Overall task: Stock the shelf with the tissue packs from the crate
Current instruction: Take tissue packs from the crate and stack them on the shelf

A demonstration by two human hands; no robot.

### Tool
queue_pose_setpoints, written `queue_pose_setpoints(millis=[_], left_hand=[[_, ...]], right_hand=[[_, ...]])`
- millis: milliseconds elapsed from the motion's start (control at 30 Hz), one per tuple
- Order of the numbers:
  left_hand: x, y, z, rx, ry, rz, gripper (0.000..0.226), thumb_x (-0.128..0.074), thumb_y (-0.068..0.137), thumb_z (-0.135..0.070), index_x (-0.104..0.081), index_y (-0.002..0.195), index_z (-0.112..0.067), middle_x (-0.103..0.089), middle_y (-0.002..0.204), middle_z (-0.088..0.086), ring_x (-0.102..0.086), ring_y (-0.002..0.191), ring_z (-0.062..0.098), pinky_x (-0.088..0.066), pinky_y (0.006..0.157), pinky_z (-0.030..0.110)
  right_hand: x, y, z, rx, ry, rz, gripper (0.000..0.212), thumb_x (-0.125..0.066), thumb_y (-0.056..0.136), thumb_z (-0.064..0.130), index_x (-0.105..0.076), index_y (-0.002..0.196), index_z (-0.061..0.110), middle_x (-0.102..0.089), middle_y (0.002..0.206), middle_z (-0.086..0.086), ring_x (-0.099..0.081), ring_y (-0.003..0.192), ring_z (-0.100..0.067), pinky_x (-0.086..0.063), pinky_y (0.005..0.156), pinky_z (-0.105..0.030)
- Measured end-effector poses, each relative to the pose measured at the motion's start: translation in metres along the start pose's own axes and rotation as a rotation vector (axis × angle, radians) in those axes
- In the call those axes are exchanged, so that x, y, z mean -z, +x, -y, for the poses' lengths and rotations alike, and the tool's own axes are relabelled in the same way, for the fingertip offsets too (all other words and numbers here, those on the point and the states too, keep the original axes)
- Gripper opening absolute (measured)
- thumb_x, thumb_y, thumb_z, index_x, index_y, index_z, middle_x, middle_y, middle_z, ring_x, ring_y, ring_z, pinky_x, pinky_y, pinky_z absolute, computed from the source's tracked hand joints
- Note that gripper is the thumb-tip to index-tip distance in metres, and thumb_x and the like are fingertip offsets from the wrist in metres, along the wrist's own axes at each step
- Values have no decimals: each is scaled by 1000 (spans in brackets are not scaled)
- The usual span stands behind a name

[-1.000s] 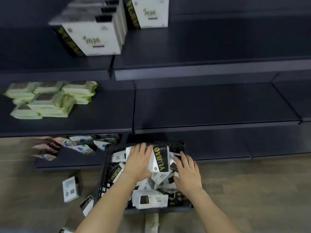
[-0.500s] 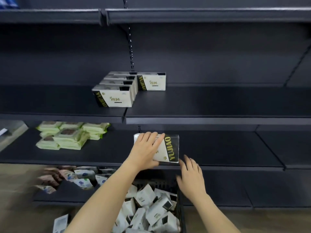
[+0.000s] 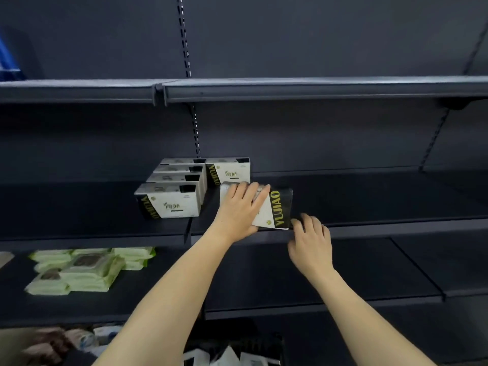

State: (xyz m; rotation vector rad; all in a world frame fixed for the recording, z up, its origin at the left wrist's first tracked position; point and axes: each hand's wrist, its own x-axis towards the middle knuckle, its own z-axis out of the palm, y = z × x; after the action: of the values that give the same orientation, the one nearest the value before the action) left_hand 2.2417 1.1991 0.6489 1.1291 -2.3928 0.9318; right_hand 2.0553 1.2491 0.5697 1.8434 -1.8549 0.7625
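My left hand (image 3: 241,208) grips a white and black "YUJIAO" tissue pack (image 3: 277,207) and holds it over the front of the middle shelf (image 3: 383,228), just right of the packs standing there. Several matching tissue packs (image 3: 171,200) stand in a row on that shelf, one more (image 3: 229,171) behind them. My right hand (image 3: 311,245) hovers below the held pack's right corner with loosely curled fingers, holding nothing. The black crate (image 3: 274,342) with more white packs (image 3: 229,357) shows at the bottom edge.
Green wet-wipe packs (image 3: 79,270) are piled on the lower shelf at the left. Small colourful packs (image 3: 66,342) lie on the bottom shelf at lower left. The upper shelf (image 3: 290,88) runs across above. A blue object (image 3: 8,59) sits at the far left.
My left hand lifted the pack out of the crate and raised it to the middle shelf. My right hand left the crate and followed upward. My view tilted up.
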Motion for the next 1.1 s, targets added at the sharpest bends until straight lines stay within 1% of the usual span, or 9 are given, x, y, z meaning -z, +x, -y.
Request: queue_pose_setpoints(millis=[167,300,367,600,700,800,933,1000,1100], left_hand=[[-26,17,18,1,18,40,108,-85,36,-43,-40,130,-11,-60,111,9,-57,95,28,-36,84,39],[-49,22,22,2,-19,92,96,-86,38,-35,-56,126,-10,-61,110,11,-58,94,30,-33,84,39],[-61,24,22,1,-23,98,96,-87,37,-35,-57,125,-9,-61,110,13,-58,93,31,-31,84,39],[-79,24,28,84,-147,132,113,-85,38,-61,-42,130,-11,-59,113,10,-54,101,28,-40,87,39],[-80,26,34,86,-180,150,110,-78,42,-71,-47,130,-11,-58,116,6,-50,104,25,-34,90,37],[-80,27,50,75,-159,200,112,-72,44,-77,-51,131,-10,-59,122,6,-58,108,24,-46,93,36],[-77,22,67,124,-135,269,109,-68,49,-80,-54,129,-8,-59,125,8,-62,107,25,-48,92,38],[-75,21,70,129,-178,267,110,-67,57,-77,-42,139,-8,-49,138,7,-52,121,26,-39,102,37],[-76,28,68,199,-284,397,114,-60,67,-75,-9,151,-16,-21,153,-1,-23,139,20,-15,114,34]], right_hand=[[-10,35,3,22,-21,19,47,-81,60,23,-66,102,7,-64,111,-14,-60,100,-35,-50,78,-46],[-17,52,6,32,-45,79,54,-83,58,35,-66,101,5,-66,103,-13,-62,92,-35,-51,74,-44],[-22,60,7,38,-51,109,59,-84,56,40,-66,101,5,-66,100,-13,-63,89,-34,-52,72,-43],[-39,84,1,134,68,185,84,-84,58,41,-53,126,2,-65,109,-14,-63,100,-35,-52,80,-45],[-44,91,-4,154,142,256,78,-74,71,41,-47,132,2,-61,120,-15,-58,110,-35,-46,90,-47],[-50,94,-10,184,130,275,70,-62,72,47,-54,125,2,-65,112,-13,-63,101,-31,-51,82,-44],[-54,97,-12,190,148,290,66,-50,77,50,-57,122,2,-66,109,-11,-64,99,-30,-52,80,-41],[-53,100,-10,189,163,320,71,-36,84,53,-46,135,4,-58,125,-11,-55,116,-30,-43,94,-41],[-55,106,-12,174,183,416,66,-35,95,50,-19,149,14,-36,146,-4,-29,136,-22,-21,109,-35]])
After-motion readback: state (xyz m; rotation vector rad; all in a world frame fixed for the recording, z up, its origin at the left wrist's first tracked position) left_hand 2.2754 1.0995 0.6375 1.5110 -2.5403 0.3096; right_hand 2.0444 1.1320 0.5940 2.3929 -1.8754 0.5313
